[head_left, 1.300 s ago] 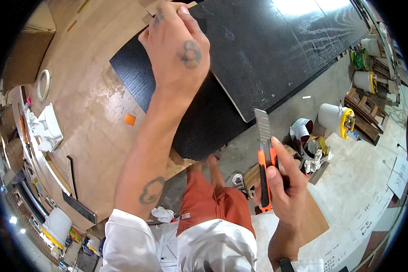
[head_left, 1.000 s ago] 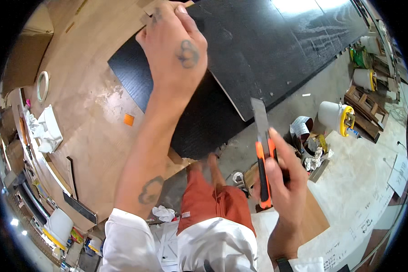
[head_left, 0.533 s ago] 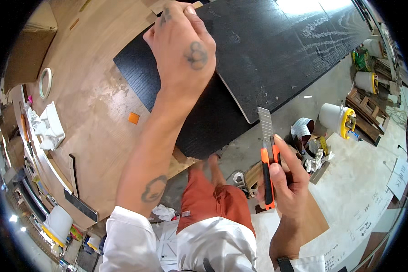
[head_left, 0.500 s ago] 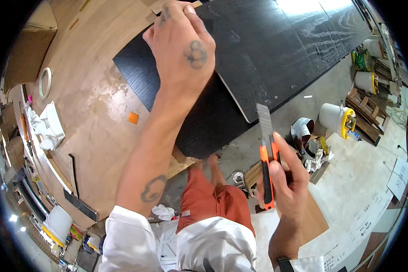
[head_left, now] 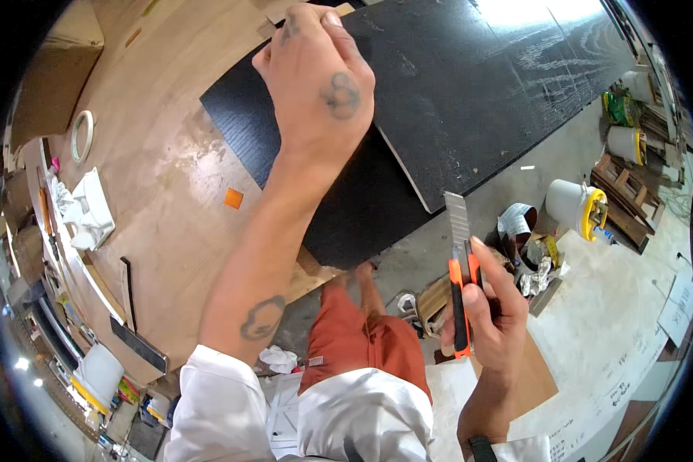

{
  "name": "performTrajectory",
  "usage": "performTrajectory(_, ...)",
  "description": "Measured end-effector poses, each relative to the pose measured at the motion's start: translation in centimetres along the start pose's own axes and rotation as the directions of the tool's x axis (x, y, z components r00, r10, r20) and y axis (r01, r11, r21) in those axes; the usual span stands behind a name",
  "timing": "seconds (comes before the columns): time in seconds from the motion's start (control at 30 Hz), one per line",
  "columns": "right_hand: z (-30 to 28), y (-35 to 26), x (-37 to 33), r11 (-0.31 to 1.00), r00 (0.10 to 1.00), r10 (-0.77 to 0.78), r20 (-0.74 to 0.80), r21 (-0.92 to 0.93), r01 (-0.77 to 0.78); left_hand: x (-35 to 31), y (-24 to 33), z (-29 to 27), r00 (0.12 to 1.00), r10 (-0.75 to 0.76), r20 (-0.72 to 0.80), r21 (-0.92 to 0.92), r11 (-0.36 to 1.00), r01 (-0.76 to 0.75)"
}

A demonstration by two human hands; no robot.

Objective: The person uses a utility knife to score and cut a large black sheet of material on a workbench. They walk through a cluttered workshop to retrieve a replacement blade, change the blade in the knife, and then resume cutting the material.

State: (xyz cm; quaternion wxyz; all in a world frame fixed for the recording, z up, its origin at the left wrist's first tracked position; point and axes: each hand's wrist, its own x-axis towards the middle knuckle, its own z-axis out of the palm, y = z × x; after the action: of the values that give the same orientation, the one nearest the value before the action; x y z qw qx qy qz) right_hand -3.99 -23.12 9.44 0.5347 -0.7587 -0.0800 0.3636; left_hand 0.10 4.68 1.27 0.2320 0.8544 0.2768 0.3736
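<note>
My right hand (head_left: 497,312) is wrapped round an orange and black utility knife (head_left: 460,308), its snap-off blade (head_left: 456,218) slid out and pointing away from me. The blade tip is near the close corner of the upper black board (head_left: 470,100), over the floor gap. This wood-grained board overlaps a lower black board (head_left: 241,115), and its pale cut edge shows. My left hand (head_left: 319,81) is closed over the boards at the far left end of the upper one. Its fingers curl under out of sight, so whatever they grip is hidden.
Left of the boards, the wooden tabletop (head_left: 169,254) carries an orange square (head_left: 233,198), a tape roll (head_left: 82,136) and a black-bladed scraper-like tool (head_left: 137,344). A cardboard box (head_left: 58,65) stands far left. A white bucket (head_left: 570,202) and scraps lie right.
The view has shifted slightly. My right hand and the knife sit a little lower against the board's corner; the left hand keeps its closed pose at the board.
</note>
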Motion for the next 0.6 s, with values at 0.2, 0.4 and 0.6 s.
performTrajectory(0.2,0.0,0.2,-0.6,0.998,0.999,0.039,0.004,0.052,-0.04,-0.1,0.3,-0.5,0.995,-0.077,0.06,-0.104,0.991,0.083)
performTrajectory(0.4,0.0,-0.3,-2.3,0.999,0.999,0.028,0.037,-0.029,-0.027,0.6,0.4,-0.4,0.999,-0.036,-0.002,-0.084,0.996,0.036)
performTrajectory(0.6,-0.3,0.4,-2.7,0.987,0.963,-0.16,-0.218,-0.039,0.155,0.2,0.2,-0.1,0.999,-0.014,0.035,-0.091,0.996,0.017)
